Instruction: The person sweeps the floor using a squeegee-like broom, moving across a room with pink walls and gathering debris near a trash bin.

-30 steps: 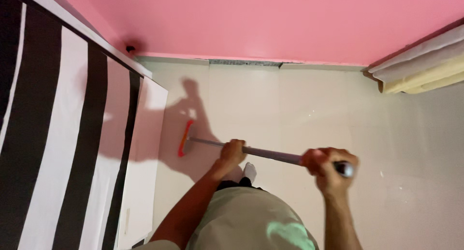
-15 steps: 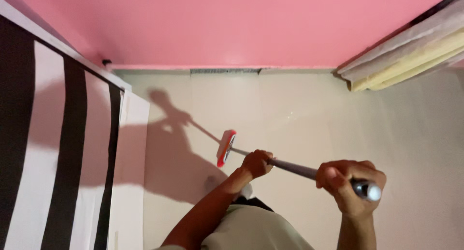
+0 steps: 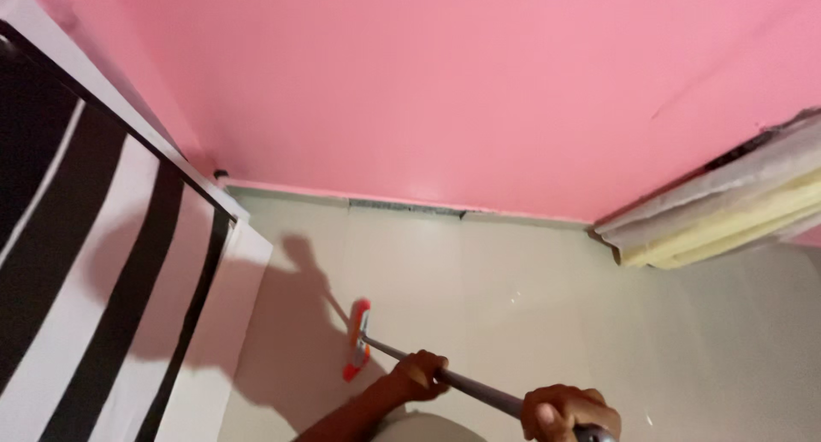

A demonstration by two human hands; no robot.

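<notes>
Stripes of black and white cover the fabric (image 3: 94, 271) that fills the left side of the view, its pale edge hanging down toward the floor (image 3: 530, 322). Just right of it, on the cream floor tiles, lies the shadow of the person and the tool. The orange head of the floor wiper (image 3: 357, 340) stands on the tiles at the edge of that shadow, tilted, with its long side running roughly up and down in the view. From the head a grey handle (image 3: 466, 382) slants down and to the right toward the bottom edge.

The left hand (image 3: 419, 374) is closed around the handle a short way behind the orange head, fingers wrapped over the top of the shaft. The head therefore sits just ahead and to the left of this hand, near but not touching it. Further right and lower, the right hand (image 3: 560, 412) is clenched around the upper end of the handle, well apart from the head; the bottom edge cuts off its lower part and the very tip of the handle. The forearm of the left hand and a patch of pale clothing are also cut off at the bottom.

Above the floor rises a pink wall (image 3: 445, 91). At far right, a stack of folded cream and grey material (image 3: 727, 211) runs out of view, its kind hard to make out.
</notes>
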